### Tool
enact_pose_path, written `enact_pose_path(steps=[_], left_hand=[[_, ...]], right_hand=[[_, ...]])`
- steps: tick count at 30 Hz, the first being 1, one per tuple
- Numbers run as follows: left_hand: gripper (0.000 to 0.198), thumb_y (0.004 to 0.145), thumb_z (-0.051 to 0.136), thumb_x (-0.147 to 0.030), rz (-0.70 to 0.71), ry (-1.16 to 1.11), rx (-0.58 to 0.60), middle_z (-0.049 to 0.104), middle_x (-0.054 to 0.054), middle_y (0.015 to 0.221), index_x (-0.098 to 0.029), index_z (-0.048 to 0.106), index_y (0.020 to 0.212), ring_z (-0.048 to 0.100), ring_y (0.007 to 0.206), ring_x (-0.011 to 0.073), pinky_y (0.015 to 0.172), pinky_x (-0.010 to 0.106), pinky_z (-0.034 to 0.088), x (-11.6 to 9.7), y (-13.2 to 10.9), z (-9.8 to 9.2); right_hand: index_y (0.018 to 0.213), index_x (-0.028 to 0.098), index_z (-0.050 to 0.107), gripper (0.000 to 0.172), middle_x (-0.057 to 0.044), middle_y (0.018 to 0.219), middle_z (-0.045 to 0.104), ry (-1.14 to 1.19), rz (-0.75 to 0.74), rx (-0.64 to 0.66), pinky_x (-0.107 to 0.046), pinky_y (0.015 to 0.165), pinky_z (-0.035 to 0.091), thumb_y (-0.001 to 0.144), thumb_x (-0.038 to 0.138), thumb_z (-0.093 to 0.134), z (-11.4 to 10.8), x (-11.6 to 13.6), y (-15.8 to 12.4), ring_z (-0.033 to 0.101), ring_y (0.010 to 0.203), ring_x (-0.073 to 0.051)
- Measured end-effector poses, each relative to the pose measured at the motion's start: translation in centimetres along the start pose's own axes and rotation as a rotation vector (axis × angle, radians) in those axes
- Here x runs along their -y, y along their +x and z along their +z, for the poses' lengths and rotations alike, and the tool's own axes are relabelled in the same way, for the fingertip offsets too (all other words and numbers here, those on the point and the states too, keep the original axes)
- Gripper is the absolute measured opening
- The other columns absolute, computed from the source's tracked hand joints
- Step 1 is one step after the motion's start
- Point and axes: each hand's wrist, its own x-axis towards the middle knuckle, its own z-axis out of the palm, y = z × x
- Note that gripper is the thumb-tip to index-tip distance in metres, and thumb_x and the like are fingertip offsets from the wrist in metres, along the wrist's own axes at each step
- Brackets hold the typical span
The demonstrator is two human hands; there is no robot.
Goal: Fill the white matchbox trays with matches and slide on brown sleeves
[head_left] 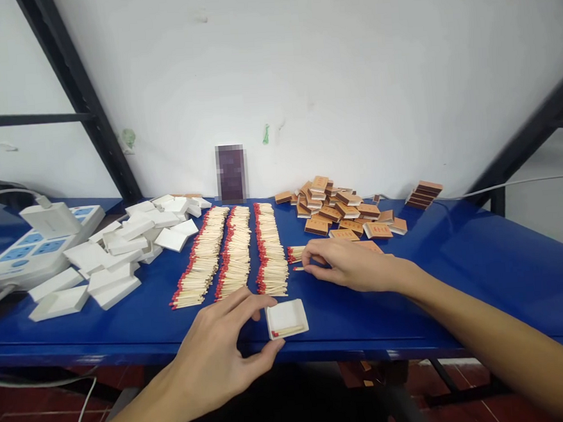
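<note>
My left hand (219, 353) pinches the left edge of a small white cardboard tray (287, 316) near the front edge of the blue table (483, 267). The tray holds a couple of red-tipped matches. My right hand (347, 264) rests on the table to the right of the match rows, fingers closed on a single match (299, 269). A small loose bunch of matches (295, 253) lies just above that hand. Three long rows of red-tipped matches (236, 253) run from the table's middle toward the wall.
A heap of white inner trays (120, 254) covers the left side. A pile of brown matchbox sleeves (344, 210) sits at the back right, with a small stack (424, 194) further right. A white power strip (33, 244) lies at the far left. Black shelf struts (80, 96) lean against the wall.
</note>
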Motion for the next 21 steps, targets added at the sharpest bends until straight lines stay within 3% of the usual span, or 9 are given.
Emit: enact_pose_path(steps=[3, 7, 10, 14, 17, 21], left_hand=[[0.028, 0.085, 0.067, -0.031, -0.021, 0.007, 0.014, 0.064, -0.001, 0.089, -0.025, 0.061, 0.112, 0.057, 0.069, 0.0136, 0.06, 0.025, 0.044, -0.1, 0.1, 0.0], [0.025, 0.085, 0.067, -0.03, -0.012, -0.002, 0.029, 0.065, -0.001, 0.088, -0.024, 0.062, 0.109, 0.059, 0.07, 0.0139, 0.062, 0.025, 0.044, -0.2, 0.2, 0.0], [0.023, 0.085, 0.067, -0.03, -0.007, -0.004, 0.015, 0.065, -0.002, 0.087, -0.024, 0.063, 0.107, 0.058, 0.068, 0.0132, 0.059, 0.025, 0.043, -0.2, 0.2, 0.1], [0.027, 0.085, 0.069, -0.029, 0.0, 0.009, -0.011, 0.063, -0.003, 0.085, -0.024, 0.062, 0.111, 0.057, 0.066, 0.0124, 0.058, 0.024, 0.042, 0.0, 0.1, 0.2], [0.03, 0.087, 0.068, -0.028, 0.031, 0.013, -0.024, 0.062, -0.003, 0.086, -0.025, 0.06, 0.116, 0.055, 0.064, 0.0115, 0.059, 0.024, 0.043, 0.3, 0.0, 0.4], [0.031, 0.089, 0.067, -0.029, 0.044, 0.012, -0.021, 0.062, -0.003, 0.087, -0.027, 0.06, 0.119, 0.053, 0.061, 0.0105, 0.057, 0.023, 0.043, 0.4, 0.0, 0.4]], right_hand=[[0.086, 0.019, 0.058, 0.014, 0.002, 0.073, 0.05, 0.105, -0.102, -0.069, -0.024, 0.061, 0.033, 0.095, 0.028, 0.052, 0.1, 1.8, -0.4, 0.045, 0.065, -0.012], [0.09, 0.019, 0.059, 0.001, 0.004, 0.078, 0.056, 0.279, -0.251, 0.021, -0.021, 0.059, 0.034, 0.089, 0.02, 0.06, 1.2, 3.7, -0.5, 0.046, 0.064, -0.008], [0.086, 0.019, 0.058, 0.004, 0.003, 0.077, 0.057, 0.294, -0.271, 0.021, -0.022, 0.059, 0.034, 0.089, 0.022, 0.06, 1.6, 4.2, -0.4, 0.047, 0.064, -0.009], [0.078, 0.019, 0.056, 0.018, 0.003, 0.069, 0.051, 0.196, -0.209, -0.158, -0.023, 0.059, 0.033, 0.095, 0.026, 0.051, 0.9, 3.2, -0.4, 0.044, 0.061, -0.01], [0.084, 0.019, 0.058, 0.011, 0.0, 0.076, 0.059, -0.008, -0.099, -0.257, -0.025, 0.062, 0.034, 0.093, 0.022, 0.053, 0.5, 1.4, -0.2, 0.052, 0.067, -0.012], [0.093, 0.019, 0.062, 0.008, -0.004, 0.088, 0.067, -0.179, -0.025, -0.209, -0.027, 0.066, 0.037, 0.092, 0.023, 0.054, 0.8, -1.0, 0.2, 0.059, 0.076, -0.016]])
